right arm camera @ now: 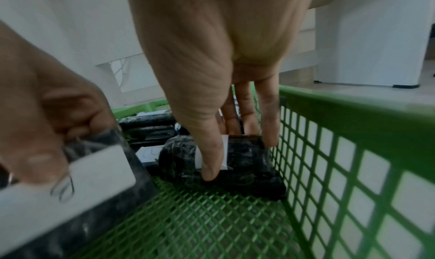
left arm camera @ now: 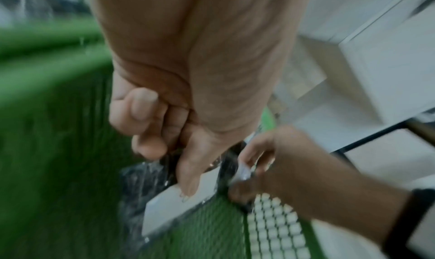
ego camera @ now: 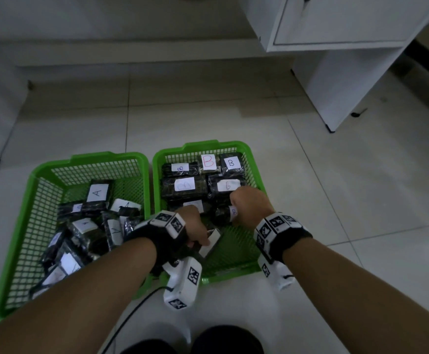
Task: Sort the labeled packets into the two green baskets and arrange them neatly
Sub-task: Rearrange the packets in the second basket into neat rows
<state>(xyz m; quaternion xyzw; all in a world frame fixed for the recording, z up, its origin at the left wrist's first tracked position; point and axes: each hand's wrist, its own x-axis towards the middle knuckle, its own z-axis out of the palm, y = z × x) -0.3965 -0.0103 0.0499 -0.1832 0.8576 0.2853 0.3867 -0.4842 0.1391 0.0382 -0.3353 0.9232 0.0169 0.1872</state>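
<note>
One packet [ego camera: 209, 242] tilted, label up

Bare mesh floor lay open at the near end of the right basket [ego camera: 255, 159], between its front rim and the rows of B packets [ego camera: 184, 186] filling the far half. The left basket [ego camera: 33, 180] was crowded with jumbled packets [ego camera: 97, 192], its far corner free.

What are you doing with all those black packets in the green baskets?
A person is sorting packets by letter. The right basket holds B packets laid in neat rows; the left basket holds a jumbled pile with A labels. The left hand grips a labeled packet over the right basket, while the right hand holds another packet on that basket's floor beside its wall.
</note>
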